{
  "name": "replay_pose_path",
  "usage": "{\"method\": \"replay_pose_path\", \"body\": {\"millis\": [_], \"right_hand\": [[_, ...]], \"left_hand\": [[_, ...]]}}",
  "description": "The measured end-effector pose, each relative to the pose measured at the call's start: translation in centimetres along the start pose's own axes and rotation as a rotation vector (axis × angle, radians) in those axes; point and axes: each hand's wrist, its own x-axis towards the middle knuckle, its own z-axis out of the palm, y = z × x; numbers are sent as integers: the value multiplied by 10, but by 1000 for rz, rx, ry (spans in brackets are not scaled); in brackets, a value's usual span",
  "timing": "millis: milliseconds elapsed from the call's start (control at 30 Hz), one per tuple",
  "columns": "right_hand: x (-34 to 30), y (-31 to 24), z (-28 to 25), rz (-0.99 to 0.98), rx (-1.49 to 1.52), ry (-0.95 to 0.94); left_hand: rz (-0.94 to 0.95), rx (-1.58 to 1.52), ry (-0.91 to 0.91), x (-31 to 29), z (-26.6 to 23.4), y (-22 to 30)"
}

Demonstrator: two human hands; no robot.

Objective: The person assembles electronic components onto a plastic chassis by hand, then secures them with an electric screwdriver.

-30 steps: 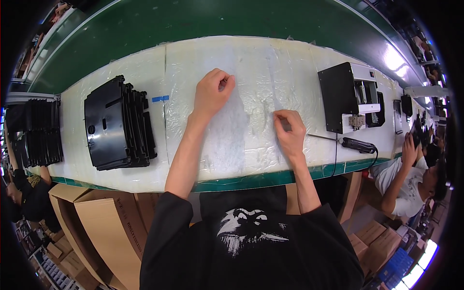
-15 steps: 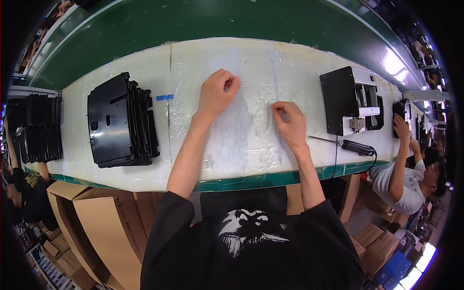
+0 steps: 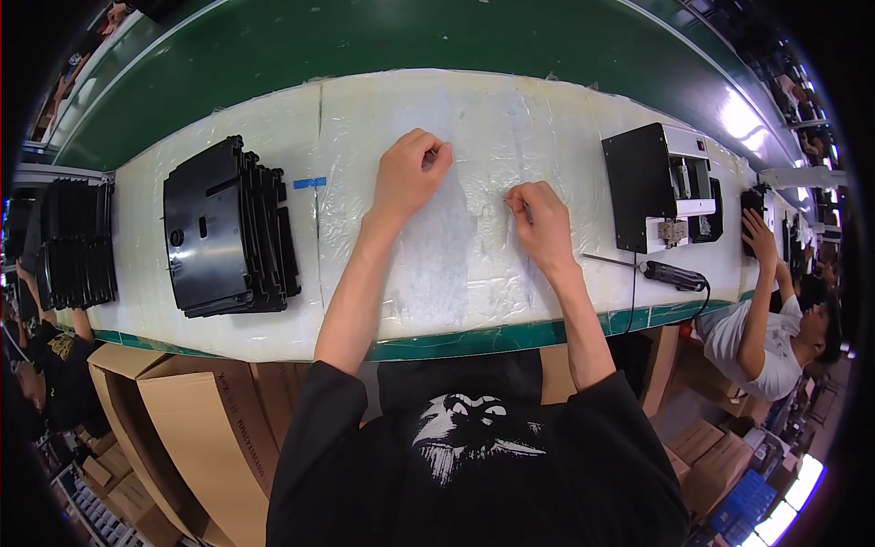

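Observation:
My left hand point(image 3: 413, 173) is closed over the middle of the covered bench, its fingers curled in; whatever it may hold is hidden. Lower and to the right, my right hand point(image 3: 541, 226) pinches thumb and forefinger together. A tiny speck shows at those fingertips, too small to name. Right of that hand lies a black electric screwdriver point(image 3: 674, 275), its thin shaft pointing toward me and my wrist. Behind the screwdriver stands a black and white box-shaped bench machine point(image 3: 635, 189). To the left of my left hand is a stack of black plastic panels point(image 3: 208, 242).
Clear wrinkled film covers the white bench top point(image 3: 428, 301). Blue tape point(image 3: 310, 182) sticks beside a seam. More black panels point(image 3: 77, 242) stand at the far left. Open cardboard boxes point(image 3: 196, 428) are below the bench. A co-worker's hand point(image 3: 756, 235) works at the right.
My right hand has shifted slightly left and away from me, and its fingers have drawn closer together. My left hand stays where it was.

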Motion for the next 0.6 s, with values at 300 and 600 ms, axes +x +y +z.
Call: {"method": "replay_pose_path", "body": {"millis": [300, 600], "right_hand": [[-5, -7, -11, -8, -77, -116], [-25, -22, -11, -114, -160, -76]], "left_hand": [[-10, -3, -10, -1, -2, 2], [7, 16, -2, 0, 0, 1]]}}
